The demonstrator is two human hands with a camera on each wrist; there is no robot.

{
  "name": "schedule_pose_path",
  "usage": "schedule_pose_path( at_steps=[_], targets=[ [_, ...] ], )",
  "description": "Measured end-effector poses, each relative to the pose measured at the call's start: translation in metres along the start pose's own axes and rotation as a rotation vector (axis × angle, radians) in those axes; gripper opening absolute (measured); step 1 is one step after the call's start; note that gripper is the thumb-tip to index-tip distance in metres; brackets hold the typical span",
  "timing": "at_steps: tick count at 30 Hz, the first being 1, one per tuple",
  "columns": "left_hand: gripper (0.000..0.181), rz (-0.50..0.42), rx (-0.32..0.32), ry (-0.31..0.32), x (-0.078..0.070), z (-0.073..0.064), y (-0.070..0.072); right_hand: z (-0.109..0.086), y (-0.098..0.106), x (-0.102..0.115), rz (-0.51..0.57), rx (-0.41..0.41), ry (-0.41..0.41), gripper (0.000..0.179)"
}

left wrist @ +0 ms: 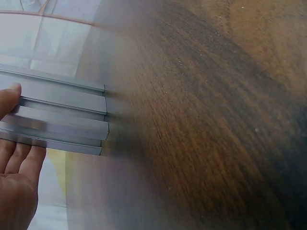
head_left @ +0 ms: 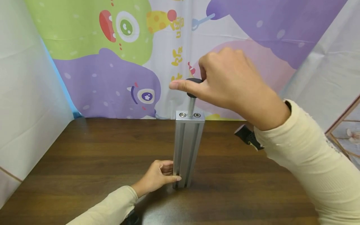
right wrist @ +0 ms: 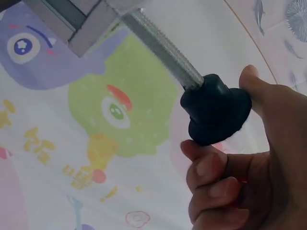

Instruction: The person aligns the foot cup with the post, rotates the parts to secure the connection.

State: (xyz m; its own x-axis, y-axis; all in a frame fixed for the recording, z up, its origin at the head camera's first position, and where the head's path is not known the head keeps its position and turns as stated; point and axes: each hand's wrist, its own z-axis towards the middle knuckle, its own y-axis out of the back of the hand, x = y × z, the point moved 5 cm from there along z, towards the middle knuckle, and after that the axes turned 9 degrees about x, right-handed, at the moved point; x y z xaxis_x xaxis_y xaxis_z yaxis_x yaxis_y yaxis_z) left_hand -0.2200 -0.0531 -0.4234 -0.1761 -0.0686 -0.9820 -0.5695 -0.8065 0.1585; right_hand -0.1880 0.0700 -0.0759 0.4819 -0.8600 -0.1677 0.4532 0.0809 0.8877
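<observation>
An aluminium profile (head_left: pixel 187 147) with long slots stands upright on the table. My left hand (head_left: pixel 154 176) grips it near the bottom, thumb on the front slot and fingers round the left side. From the top end plate rises a threaded levelling foot (right wrist: pixel 216 112), its black base uppermost and its metal rod (right wrist: pixel 163 50) entering the plate. Two screw heads, one of them a left screw (head_left: pixel 182 115), flank the rod. Around the black base, my right hand (head_left: pixel 232 79) pinches with thumb and index finger at opposite edges of the rim; the other fingers are curled in.
The dark wood-grain table (head_left: pixel 98 162) spreads round the profile. Close behind hangs a cartoon-printed curtain (head_left: pixel 132 72), with a white side sheet (head_left: pixel 22 78) at the left. Beneath the right forearm juts a small black wrist device (head_left: pixel 246 134).
</observation>
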Motion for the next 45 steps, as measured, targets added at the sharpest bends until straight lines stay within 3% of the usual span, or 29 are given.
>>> schedule_pose_path(
  at_steps=[7, 12, 16, 19, 21, 27, 30, 33, 36, 40, 42, 45],
  targets=[
    [0.046, -0.01, 0.0, 0.017, 0.002, 0.001, -0.001, 0.001, -0.001, -0.008, 0.092, 0.122, 0.052, 0.06],
    [0.049, -0.003, -0.007, 0.024, 0.001, 0.0, -0.001, -0.001, -0.004, -0.019, 0.226, 0.327, 0.185, 0.048],
    [0.052, 0.01, -0.013, 0.035, 0.001, -0.001, 0.0, -0.002, -0.005, -0.023, 0.314, 0.455, 0.388, 0.044],
    [0.053, 0.015, -0.015, 0.043, 0.002, -0.001, 0.0, -0.003, -0.005, -0.021, 0.363, 0.465, 0.575, 0.048],
    [0.053, 0.019, -0.017, 0.046, 0.002, -0.001, 0.0, -0.002, -0.005, -0.02, 0.388, 0.468, 0.652, 0.052],
    [0.051, 0.015, -0.019, 0.038, 0.002, 0.0, 0.0, 0.002, -0.011, -0.022, 0.396, 0.454, 0.689, 0.053],
    [0.049, 0.014, -0.019, 0.032, 0.002, 0.0, 0.0, 0.005, -0.013, -0.024, 0.397, 0.42, 0.626, 0.04],
    [0.047, 0.015, -0.019, 0.029, 0.003, 0.0, 0.0, 0.007, -0.013, -0.024, 0.381, 0.35, 0.447, 0.027],
    [0.046, 0.01, -0.02, 0.028, 0.003, 0.0, 0.0, 0.006, -0.013, -0.021, 0.288, 0.207, 0.242, 0.037],
    [0.045, 0.0, -0.015, 0.027, 0.003, 0.001, 0.0, 0.001, -0.014, -0.014, 0.126, 0.008, 0.07, 0.057],
    [0.046, -0.001, -0.015, 0.027, 0.002, 0.001, 0.0, 0.0, -0.015, -0.012, 0.097, -0.034, 0.02, 0.062],
    [0.048, 0.007, -0.023, 0.029, 0.002, 0.0, 0.0, -0.002, -0.014, -0.009, 0.106, -0.033, -0.027, 0.063]
  ],
)
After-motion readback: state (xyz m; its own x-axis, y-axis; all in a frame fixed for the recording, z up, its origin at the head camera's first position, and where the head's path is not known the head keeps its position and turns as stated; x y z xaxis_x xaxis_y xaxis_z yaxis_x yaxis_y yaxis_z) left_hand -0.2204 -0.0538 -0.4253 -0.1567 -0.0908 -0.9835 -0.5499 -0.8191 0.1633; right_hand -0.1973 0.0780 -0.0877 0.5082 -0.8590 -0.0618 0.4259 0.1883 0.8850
